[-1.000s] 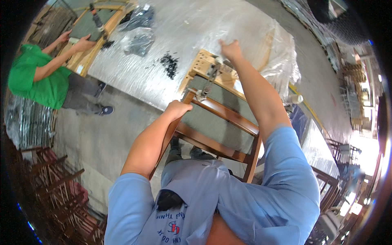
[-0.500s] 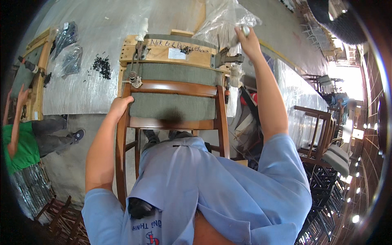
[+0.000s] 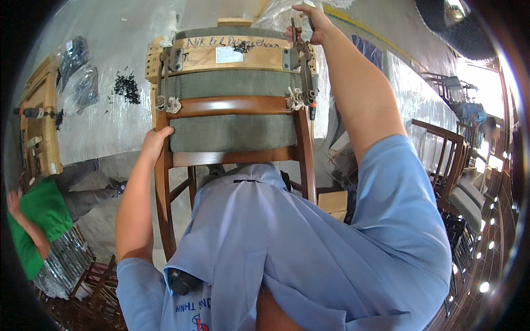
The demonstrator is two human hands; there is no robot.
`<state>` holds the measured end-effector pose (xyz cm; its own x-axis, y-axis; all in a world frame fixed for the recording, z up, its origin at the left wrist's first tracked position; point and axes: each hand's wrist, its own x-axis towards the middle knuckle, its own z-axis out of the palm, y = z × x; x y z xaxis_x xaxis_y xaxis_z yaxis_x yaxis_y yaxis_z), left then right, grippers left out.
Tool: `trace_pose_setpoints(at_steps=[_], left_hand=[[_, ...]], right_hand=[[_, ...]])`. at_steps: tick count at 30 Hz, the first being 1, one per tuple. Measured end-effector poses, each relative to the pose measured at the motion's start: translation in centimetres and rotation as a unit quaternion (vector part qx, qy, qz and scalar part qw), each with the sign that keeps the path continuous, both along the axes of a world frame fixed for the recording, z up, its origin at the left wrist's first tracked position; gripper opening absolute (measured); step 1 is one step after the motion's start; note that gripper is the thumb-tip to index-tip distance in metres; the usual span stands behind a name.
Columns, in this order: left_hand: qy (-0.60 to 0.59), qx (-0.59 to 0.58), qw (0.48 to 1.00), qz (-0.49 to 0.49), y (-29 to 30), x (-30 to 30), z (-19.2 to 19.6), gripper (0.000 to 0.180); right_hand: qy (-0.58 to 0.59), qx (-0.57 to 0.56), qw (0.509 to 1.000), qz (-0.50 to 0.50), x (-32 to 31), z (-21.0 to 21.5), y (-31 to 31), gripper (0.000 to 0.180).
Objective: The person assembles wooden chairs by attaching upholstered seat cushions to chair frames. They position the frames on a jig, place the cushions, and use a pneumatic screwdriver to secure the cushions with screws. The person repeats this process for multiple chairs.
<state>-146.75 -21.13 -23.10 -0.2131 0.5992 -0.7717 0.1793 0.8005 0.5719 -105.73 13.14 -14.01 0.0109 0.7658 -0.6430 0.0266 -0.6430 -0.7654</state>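
Since half a second ago, little has shifted: the right hand (image 3: 310, 25) is kept raised, its fingers clenched on the metal clamp lever (image 3: 305, 60) at the wooden jig (image 3: 232, 55). The left hand (image 3: 156, 143) is wrapped around the chair frame (image 3: 163, 182), which is pressed against the padded jig at the plastic-covered counter (image 3: 116, 118).
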Motion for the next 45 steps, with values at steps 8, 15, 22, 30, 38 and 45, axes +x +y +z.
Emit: trace_pose_setpoints(at_steps=[8,15,22,30,38,45], left_hand=[[-0.042,0.018,0.999,0.011,-0.6,-0.2,0.1,0.054],[-0.001,0.042,0.999,-0.006,-0.3,0.2,1.0,0.068],[0.389,0.399,0.83,0.004,1.0,6.2,7.7,0.023],[0.205,0.49,0.844,-0.074,13.3,16.2,8.1,0.01],[0.328,0.47,0.807,-0.146,21.2,15.1,2.8,0.012],[0.096,0.462,0.881,-0.042,22.0,15.8,3.1,0.01]], right_hand=[[-0.059,0.029,0.997,0.031,-0.3,-3.5,1.1,0.039],[-0.369,0.107,0.913,0.134,-0.3,-3.6,2.8,0.047],[-0.432,0.103,0.885,0.139,-0.5,-1.5,1.5,0.052],[-0.412,0.081,0.902,0.103,-1.2,-0.2,0.3,0.042],[-0.414,0.067,0.904,0.084,-0.9,0.6,0.0,0.041],[-0.413,0.084,0.905,0.057,-1.3,1.7,-1.0,0.041]])
